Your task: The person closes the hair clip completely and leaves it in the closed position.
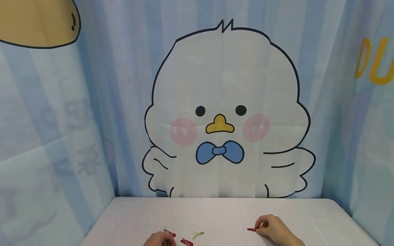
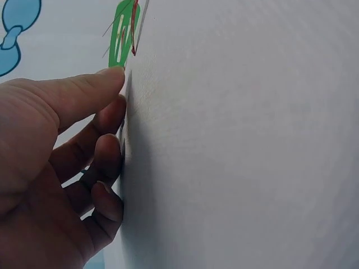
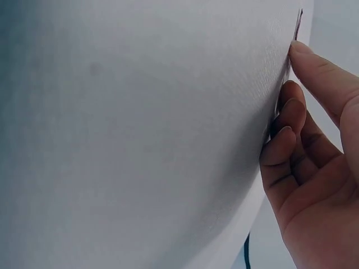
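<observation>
In the left wrist view my left hand (image 2: pixel 73 140) pinches the end of a green snap hair clip (image 2: pixel 122 33) with thumb and forefinger, low over the table. A red hair clip (image 2: pixel 134 28) shows just beyond it. From the head, the left hand (image 1: pixel 159 239) is partly cut off by the bottom edge, beside two red hair clips (image 1: pixel 170 233). Off to the right, my right hand (image 1: pixel 275 229) pinches a red hair clip (image 1: pixel 251 229) at the tabletop. Only the thin dark edge of that clip (image 3: pixel 299 23) appears beyond the right thumb.
A pale yellow-green hair clip (image 1: pixel 198 234) lies between the hands, right of the red ones. The white table (image 1: pixel 221 212) ends at a striped curtain (image 1: pixel 129 102) printed with a cartoon duck. More curtains hang at both sides.
</observation>
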{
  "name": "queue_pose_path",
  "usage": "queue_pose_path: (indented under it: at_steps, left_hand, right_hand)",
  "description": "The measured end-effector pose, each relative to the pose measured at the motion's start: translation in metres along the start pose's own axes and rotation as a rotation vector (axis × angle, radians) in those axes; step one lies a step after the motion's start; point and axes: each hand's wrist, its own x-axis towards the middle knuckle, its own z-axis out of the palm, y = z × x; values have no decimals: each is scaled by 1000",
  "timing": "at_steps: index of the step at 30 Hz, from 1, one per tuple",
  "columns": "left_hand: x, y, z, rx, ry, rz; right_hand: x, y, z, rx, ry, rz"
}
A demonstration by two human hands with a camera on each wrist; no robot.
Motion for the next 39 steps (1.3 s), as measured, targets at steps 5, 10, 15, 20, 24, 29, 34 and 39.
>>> queue_pose_path:
  at_steps: [5,10,15,20,24,29,34,39]
  left_hand:
    - [6,-12,-1,-41,3,17]
    - [4,-9,-2,-41,15,15]
    - [-16,15,-2,-87,58,-6]
    - [-44,55,-6,-52,159,35]
    - [-50,66,-10,-63,240,67]
    - [-51,75,-11,-116,305,78]
    - [-53,80,-12,-153,327,107]
    - [-55,82,-11,-240,331,112]
  right_hand:
    - [-1,3,-1,4,-10,-50]
    - [-3,4,-3,2,-7,-78]
    - [-4,3,-5,-6,1,-59]
    - [-4,-1,-6,-35,34,63]
    - [-4,-7,-8,-58,65,106]
    - [-6,-11,-13,-52,100,122]
    - [-11,-11,-16,-48,127,132]
    - [-16,-17,-14,-14,156,122]
